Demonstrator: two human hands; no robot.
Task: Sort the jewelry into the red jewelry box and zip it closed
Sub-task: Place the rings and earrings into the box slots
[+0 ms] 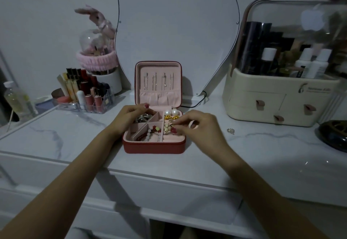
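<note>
Hands reach over a red jewelry box [154,147] that sits open in the middle of a white marble-patterned desk [75,137], its lid upright against a mirror [176,22]. Thin necklaces [158,81] hang inside the pink lid. The left hand [129,117] has its fingers curled, resting at the far left compartment on dark jewelry [142,118]. The right hand [201,126] pinches small gold pieces [167,127] over the right compartment, near two pearl earrings [171,112]. A beaded bracelet [150,133] lies in a near compartment. One ring [230,130] lies on the desk to the right of the box. A lipstick organizer [88,96] stands far left, a cosmetics case [281,96] far right.
</note>
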